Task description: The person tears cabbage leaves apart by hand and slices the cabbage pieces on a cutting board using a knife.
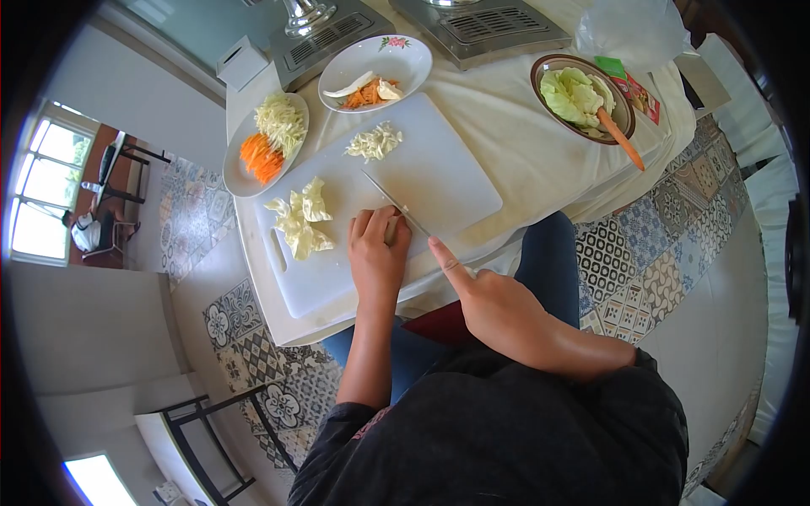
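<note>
The right hand is grasping the knife; the left hand is curling beside it over the board, its hold unclear.

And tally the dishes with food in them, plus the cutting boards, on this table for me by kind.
White dishes: 2
Brown-rimmed bowls: 1
Cutting boards: 1
Total: 4

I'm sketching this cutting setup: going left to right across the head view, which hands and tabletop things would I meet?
Oval white plate, pale yellow-green cabbage chunks, bare left hand, bare right hand, round brown-rimmed bowl, red-and-green packet.
</note>
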`<state>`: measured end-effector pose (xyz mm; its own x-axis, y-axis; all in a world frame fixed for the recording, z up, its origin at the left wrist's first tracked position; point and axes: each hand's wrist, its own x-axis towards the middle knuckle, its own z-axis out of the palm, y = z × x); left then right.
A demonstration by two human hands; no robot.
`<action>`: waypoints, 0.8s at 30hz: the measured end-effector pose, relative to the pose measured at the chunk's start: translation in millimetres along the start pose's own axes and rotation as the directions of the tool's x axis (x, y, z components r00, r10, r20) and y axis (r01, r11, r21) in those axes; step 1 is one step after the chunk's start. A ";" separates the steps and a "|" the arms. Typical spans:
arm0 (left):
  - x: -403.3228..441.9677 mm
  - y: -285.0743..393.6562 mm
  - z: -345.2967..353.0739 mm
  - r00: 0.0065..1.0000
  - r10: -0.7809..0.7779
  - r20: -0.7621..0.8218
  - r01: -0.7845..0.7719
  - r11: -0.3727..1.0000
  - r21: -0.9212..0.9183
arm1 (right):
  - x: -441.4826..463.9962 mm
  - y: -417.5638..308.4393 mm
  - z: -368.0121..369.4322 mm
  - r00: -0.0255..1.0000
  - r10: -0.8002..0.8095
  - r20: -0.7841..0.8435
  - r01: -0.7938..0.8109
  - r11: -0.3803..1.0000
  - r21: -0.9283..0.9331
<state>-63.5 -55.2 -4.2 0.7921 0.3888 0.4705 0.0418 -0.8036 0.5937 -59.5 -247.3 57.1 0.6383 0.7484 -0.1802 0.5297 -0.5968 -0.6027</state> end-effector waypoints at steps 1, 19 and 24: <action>0.3 0.2 -0.4 1.000 -0.003 0.006 0.003 1.000 -0.001 | 5.4 1.1 -0.2 1.000 -0.010 -0.003 0.010 1.000 -0.001; -1.5 -2.1 -3.9 0.998 -0.045 -0.046 0.041 0.996 -0.075 | 20.9 23.8 -5.7 0.993 -0.086 -0.083 0.090 0.995 0.046; -1.4 -3.2 -4.6 0.999 -0.021 -0.040 0.018 0.997 -0.069 | 18.9 16.1 -10.4 0.993 -0.096 -0.074 0.100 0.994 0.050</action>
<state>-67.6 -51.1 -3.8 0.7660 0.4235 0.4836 0.0144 -0.7634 0.6457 -33.0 -245.7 52.1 0.6239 0.7790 -0.0631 0.5625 -0.5036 -0.6558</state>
